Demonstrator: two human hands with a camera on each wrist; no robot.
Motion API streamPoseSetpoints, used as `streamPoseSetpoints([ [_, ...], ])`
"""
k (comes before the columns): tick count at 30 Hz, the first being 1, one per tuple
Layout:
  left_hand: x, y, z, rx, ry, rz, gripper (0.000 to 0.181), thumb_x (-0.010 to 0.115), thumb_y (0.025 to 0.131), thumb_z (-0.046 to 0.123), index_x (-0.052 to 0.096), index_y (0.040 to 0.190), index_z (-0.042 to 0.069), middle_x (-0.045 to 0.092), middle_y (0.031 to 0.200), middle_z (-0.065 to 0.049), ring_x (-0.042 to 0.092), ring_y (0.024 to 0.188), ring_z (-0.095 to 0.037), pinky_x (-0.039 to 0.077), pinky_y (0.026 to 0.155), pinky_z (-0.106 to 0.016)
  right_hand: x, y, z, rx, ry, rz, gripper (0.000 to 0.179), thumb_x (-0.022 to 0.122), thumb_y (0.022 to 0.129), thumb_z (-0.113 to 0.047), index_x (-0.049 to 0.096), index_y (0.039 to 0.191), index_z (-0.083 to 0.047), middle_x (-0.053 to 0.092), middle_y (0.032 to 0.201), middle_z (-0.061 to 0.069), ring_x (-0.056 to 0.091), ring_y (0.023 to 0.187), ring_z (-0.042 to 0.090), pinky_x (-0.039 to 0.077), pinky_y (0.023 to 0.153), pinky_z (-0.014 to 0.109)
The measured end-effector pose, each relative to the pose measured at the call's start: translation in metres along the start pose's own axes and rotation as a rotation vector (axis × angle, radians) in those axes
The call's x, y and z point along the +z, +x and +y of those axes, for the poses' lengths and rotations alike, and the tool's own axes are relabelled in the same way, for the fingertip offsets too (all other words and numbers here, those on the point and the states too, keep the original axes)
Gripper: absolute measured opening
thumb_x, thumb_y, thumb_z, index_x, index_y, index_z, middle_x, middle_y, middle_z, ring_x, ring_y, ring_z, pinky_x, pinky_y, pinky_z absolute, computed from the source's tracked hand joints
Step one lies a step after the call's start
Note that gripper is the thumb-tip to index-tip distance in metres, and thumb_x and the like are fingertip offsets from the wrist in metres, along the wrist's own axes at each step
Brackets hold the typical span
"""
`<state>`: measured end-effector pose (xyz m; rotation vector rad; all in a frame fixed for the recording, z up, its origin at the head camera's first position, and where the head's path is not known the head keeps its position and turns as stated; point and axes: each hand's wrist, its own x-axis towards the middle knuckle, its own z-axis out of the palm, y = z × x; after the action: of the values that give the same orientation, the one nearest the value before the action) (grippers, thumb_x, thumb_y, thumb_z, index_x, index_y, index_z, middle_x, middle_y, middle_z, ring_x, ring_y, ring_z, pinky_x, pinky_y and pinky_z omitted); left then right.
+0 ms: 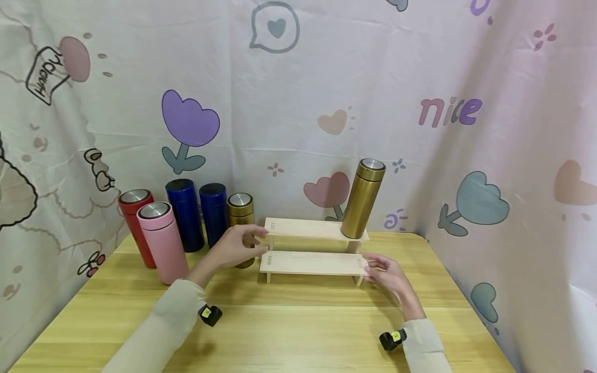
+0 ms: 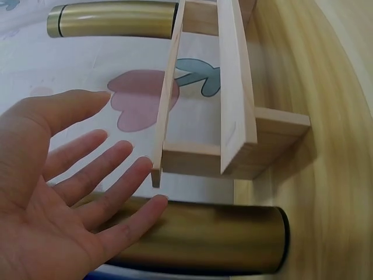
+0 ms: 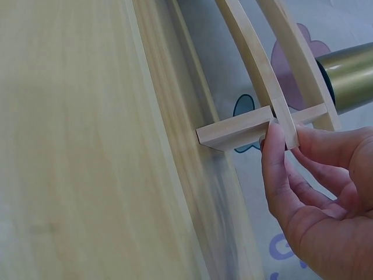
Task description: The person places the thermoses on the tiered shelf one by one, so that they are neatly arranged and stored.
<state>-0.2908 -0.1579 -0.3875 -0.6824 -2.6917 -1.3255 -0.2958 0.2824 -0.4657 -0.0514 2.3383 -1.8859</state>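
A pale wooden two-tier stand [image 1: 314, 263] is on the table, its front board lower than its back board [image 1: 303, 229]. My right hand [image 1: 389, 274] pinches the right end of the front board between thumb and fingers, as the right wrist view [image 3: 317, 198] confirms. At the stand's left end, my left hand [image 1: 233, 247] is held with fingers spread and nothing gripped. In the left wrist view its fingertips [image 2: 143, 166] come close to the back board's end; contact is unclear. A tall gold thermos [image 1: 364, 199] stands on the back board's right end. Behind my left hand, another gold thermos [image 1: 240, 207] is partly hidden.
Left of the stand are two dark blue thermoses [image 1: 184, 215], a red thermos [image 1: 135, 223] and a pink thermos [image 1: 163, 243], all upright on the wooden table [image 1: 289, 331]. A printed curtain [image 1: 280, 103] hangs behind and beside the table.
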Motion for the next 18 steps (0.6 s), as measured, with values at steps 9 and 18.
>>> streamPoseSetpoints([
  [9, -0.009, -0.010, -0.013, -0.023, 0.012, 0.053, 0.037, 0.081, 0.089, 0.021, 0.072, 0.122, 0.009, 0.074, 0.118, -0.013, 0.071, 0.103, -0.029, 0.062, 0.083, -0.035, -0.003, 0.000, 0.002, -0.004, 0.006, -0.010, 0.053, 0.063, 0.098, 0.003, 0.045, 0.148, 0.010, 0.063, 0.115, 0.014, 0.068, 0.089, 0.012, 0.063, 0.084, 0.023],
  [18, -0.017, -0.023, -0.030, -0.022, 0.028, 0.088, 0.039, 0.081, 0.090, 0.021, 0.071, 0.124, 0.003, 0.075, 0.115, -0.015, 0.072, 0.100, -0.028, 0.061, 0.079, -0.029, -0.002, 0.003, 0.000, 0.000, -0.029, 0.000, 0.051, 0.063, 0.097, 0.004, 0.048, 0.146, 0.010, 0.062, 0.118, 0.018, 0.068, 0.088, 0.013, 0.063, 0.083, 0.025],
])
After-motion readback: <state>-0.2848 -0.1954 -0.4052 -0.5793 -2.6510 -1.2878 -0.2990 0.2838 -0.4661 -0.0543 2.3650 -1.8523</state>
